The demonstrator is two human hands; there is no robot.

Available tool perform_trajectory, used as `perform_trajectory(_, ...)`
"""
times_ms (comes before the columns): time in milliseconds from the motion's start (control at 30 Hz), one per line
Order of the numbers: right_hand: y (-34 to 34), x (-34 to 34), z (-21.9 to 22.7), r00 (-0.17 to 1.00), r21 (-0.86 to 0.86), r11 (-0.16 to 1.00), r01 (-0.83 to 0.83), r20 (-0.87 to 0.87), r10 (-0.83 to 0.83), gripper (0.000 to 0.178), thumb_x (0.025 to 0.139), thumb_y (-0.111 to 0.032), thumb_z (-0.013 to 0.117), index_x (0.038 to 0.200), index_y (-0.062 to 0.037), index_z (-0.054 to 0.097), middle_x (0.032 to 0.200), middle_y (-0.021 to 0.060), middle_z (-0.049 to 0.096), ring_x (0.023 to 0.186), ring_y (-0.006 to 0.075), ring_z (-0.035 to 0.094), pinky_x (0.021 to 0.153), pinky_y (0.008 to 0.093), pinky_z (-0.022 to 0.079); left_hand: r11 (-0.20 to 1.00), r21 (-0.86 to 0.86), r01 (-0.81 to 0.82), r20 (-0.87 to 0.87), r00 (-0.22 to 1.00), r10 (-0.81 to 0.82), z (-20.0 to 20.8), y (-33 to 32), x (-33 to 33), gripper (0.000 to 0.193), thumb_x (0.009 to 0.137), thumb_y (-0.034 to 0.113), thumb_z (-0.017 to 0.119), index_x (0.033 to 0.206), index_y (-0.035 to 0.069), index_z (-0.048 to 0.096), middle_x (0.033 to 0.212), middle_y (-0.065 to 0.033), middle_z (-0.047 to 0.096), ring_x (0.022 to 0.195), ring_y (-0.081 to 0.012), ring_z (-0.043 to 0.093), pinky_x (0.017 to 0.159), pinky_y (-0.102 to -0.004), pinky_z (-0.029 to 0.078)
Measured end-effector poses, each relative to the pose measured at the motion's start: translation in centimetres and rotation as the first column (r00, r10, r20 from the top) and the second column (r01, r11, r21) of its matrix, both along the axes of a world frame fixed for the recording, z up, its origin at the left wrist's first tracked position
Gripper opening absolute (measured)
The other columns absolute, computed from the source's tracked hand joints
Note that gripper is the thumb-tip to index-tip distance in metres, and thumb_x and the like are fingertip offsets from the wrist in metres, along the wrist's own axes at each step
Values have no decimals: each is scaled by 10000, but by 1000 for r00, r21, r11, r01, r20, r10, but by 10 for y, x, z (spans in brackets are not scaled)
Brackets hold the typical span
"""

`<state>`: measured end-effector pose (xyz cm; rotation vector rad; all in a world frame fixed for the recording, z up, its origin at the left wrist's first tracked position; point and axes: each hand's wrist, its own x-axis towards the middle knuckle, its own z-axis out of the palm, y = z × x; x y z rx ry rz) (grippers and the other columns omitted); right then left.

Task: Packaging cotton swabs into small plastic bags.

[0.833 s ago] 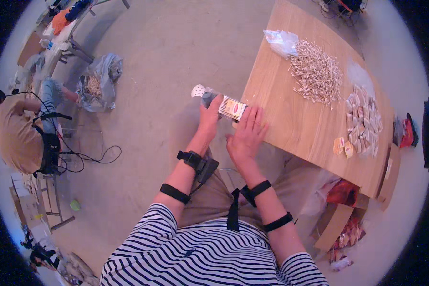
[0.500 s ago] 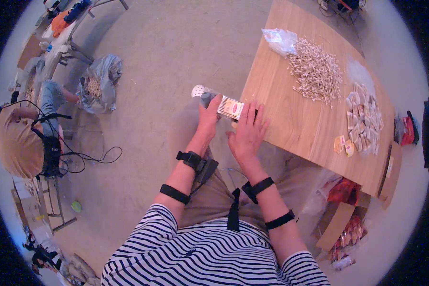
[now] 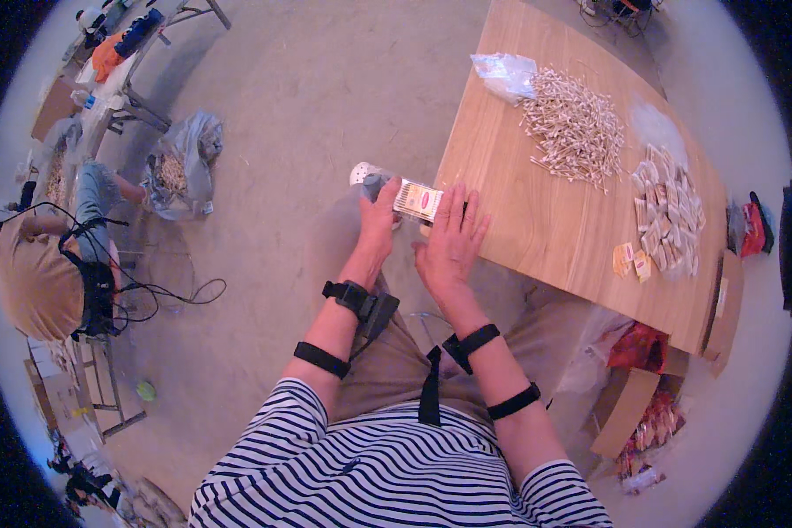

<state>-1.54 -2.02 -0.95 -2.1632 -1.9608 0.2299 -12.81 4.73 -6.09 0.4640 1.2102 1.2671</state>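
My left hand (image 3: 378, 220) is closed on one end of a small clear packet of cotton swabs (image 3: 418, 201), which has a printed yellow and white card in it. The packet lies crosswise between my hands, just off the left edge of the wooden table (image 3: 502, 220). My right hand (image 3: 451, 238) rests with fingers stretched out at the packet's other end, beside the table edge. Its thumb is apart from the fingers, below the packet. A large heap of loose cotton swabs (image 3: 574, 128) covers part of the tabletop. Several filled packets (image 3: 667, 211) are piled to its right.
A clear plastic bag (image 3: 506, 77) and two yellow cards (image 3: 624, 259) lie on the table. Under its near right corner stands an open carton (image 3: 623, 412) with red packaging. At left, a seated person (image 3: 44, 264) reaches toward a grey bag of swabs (image 3: 172, 172) on the floor.
The whole view has shifted slightly, so table and hands appear a little further left. Both hands keep nearly the same pose, my left still gripping the cotton swab packet.
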Motion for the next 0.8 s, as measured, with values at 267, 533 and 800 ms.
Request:
perform_trajectory(267, -1, -2, -1, 999, -1, 1000, 0, 32, 0, 1048, 694, -268, 825, 1526, -23, 236, 1611, 149, 208, 1501, 369, 143, 1177, 613, 132, 1000, 6, 1, 36, 999, -2, -4, 1, -2, 353, 880, 358, 714, 1088, 106, 583, 955, 3, 654, 828, -117, 622, 646, -304, 471)
perform_trajectory(533, 0, 25, -10, 985, 185, 982, -27, -163, 57, 902, 768, -395, 765, 1477, -18, 353, 1550, 180, 334, 1453, 380, 269, 1168, 579, 207, 999, 20, 28, 70, 997, -30, 6, 0, -7, 360, 892, 358, 693, 1075, 70, 578, 921, -4, 625, 764, -97, 581, 630, -272, 432)
perform_trajectory(800, 59, 154, 9, 949, 140, 979, 145, 259, -178, 626, 905, -362, 633, 1436, -83, 454, 1483, 211, 425, 1390, 429, 349, 1113, 572, 305, 994, -1, -112, -373, 922, 103, 40, -24, -43, 275, 912, 226, 620, 1127, 55, 610, 796, 17, 516, 672, -103, 461, 602, -254, 399)
